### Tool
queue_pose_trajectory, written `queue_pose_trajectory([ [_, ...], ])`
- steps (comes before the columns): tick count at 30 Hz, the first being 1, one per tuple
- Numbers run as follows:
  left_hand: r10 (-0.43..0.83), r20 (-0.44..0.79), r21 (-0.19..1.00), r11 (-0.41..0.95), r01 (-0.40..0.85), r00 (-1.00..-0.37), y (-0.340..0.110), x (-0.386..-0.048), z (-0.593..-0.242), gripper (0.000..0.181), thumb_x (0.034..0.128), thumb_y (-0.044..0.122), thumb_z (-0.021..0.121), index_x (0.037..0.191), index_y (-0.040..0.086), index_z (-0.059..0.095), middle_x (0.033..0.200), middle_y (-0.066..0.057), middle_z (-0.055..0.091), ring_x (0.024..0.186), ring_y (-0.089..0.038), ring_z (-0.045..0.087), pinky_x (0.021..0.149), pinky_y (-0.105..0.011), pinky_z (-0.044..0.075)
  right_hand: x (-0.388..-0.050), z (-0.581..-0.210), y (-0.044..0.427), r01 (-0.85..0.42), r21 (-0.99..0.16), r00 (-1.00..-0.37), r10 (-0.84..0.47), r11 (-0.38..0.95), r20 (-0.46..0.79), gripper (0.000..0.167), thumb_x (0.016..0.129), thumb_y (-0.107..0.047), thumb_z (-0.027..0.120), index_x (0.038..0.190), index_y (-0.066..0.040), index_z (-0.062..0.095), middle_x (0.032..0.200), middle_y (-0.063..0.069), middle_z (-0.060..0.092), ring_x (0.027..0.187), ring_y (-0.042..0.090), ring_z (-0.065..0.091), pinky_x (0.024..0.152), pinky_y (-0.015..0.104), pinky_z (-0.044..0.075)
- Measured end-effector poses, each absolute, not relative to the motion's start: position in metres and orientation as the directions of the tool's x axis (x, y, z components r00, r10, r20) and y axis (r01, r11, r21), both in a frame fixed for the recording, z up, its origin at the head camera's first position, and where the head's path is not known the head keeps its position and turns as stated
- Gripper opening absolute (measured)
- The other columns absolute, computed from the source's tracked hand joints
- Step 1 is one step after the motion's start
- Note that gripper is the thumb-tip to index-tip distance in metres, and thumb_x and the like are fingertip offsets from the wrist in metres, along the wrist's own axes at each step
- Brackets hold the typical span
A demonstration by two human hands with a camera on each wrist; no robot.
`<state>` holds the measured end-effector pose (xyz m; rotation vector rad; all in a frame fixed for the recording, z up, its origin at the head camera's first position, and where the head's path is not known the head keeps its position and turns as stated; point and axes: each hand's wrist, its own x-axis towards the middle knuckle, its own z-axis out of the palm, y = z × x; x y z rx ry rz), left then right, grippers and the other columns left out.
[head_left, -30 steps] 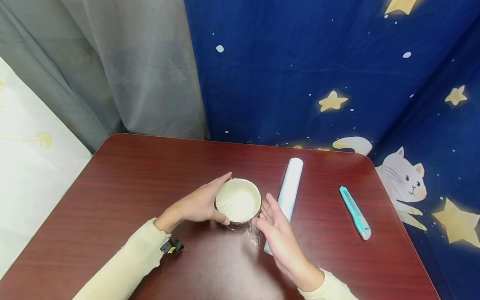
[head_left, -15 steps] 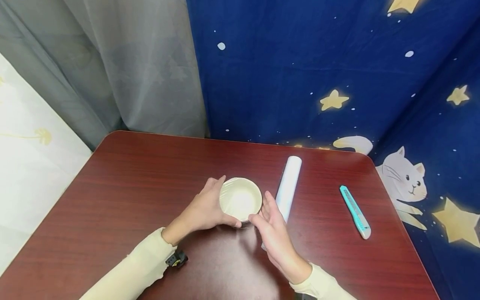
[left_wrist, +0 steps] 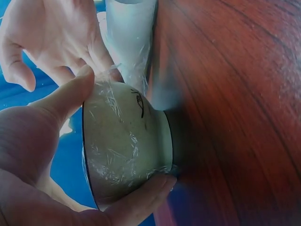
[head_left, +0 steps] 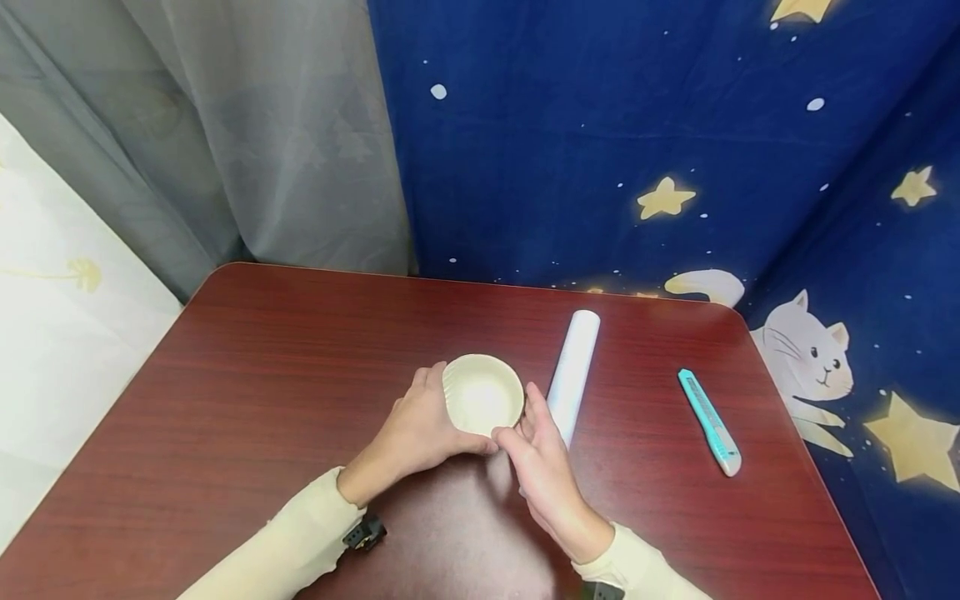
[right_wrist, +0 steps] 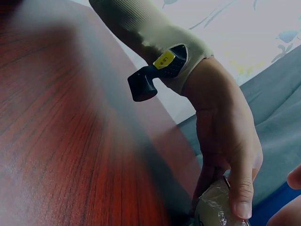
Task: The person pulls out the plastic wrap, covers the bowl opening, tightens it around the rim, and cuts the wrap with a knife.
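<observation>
A small pale bowl (head_left: 483, 396) stands on the table, its outer wall covered by wrinkled clear cling film (left_wrist: 134, 143). Dark marks show on that wall in the left wrist view. My left hand (head_left: 420, 429) grips the bowl from the left, thumb at the near rim and fingers round the side. At the bowl's right side is my right hand (head_left: 547, 475), its fingers loosely extended. Its thumb lies by the near rim, close to the left thumb. The left wrist view shows its fingertips partly hidden behind the bowl, so contact is hard to tell.
Just right of the bowl lies a white roll of cling film (head_left: 574, 367), its near end behind my right hand. A turquoise utility knife (head_left: 708, 423) rests farther right on the red-brown table (head_left: 300, 358). Grey and blue curtains hang beyond the far edge.
My left hand has slid round toward the near side of the bowl, smoothing film against it. The loose film below the bowl no longer shows. My right hand has shifted slightly left.
</observation>
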<state>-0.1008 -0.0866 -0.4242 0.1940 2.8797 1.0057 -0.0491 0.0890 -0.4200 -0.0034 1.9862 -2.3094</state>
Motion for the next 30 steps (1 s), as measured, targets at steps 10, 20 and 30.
queue_pose_trajectory([
  [10,0.14,-0.042,0.655,0.752,0.078,-0.989,-0.082,-0.097,-0.432,0.14,0.0636,0.057,0.105,0.163,-0.012,0.034,0.145,-0.029,0.055,0.11,-0.05,0.068,0.096,-0.064,0.056,-0.055,-0.422,0.094,0.118,-0.992,-0.991,-0.068,-0.035,-0.115,0.101,0.089,-0.001,0.065,0.171,0.011,0.007,0.178,0.029,0.017,0.164,0.038,0.021,0.13,0.055,0.019],
  [20,0.227,-0.114,0.78,0.623,0.055,-0.967,-0.105,-0.1,-0.421,0.119,0.0744,0.055,0.1,0.161,-0.004,0.044,0.147,-0.023,0.057,0.125,-0.031,0.065,0.105,-0.055,0.054,-0.084,-0.413,0.125,0.174,-0.984,-0.966,-0.185,0.048,-0.18,0.09,0.097,-0.003,0.064,0.172,0.007,0.014,0.176,0.036,0.016,0.163,0.05,0.019,0.128,0.063,0.023],
  [30,0.36,-0.199,0.906,0.423,-0.031,-0.911,-0.129,-0.137,-0.403,0.08,0.1013,0.023,0.078,0.167,0.0,0.039,0.167,-0.021,0.048,0.142,-0.038,0.06,0.097,-0.043,0.061,-0.079,-0.375,0.145,0.199,-0.974,-0.948,-0.229,0.11,-0.22,0.086,0.1,-0.007,0.063,0.172,0.002,0.018,0.173,0.036,0.025,0.149,0.049,0.049,0.12,0.056,0.044],
])
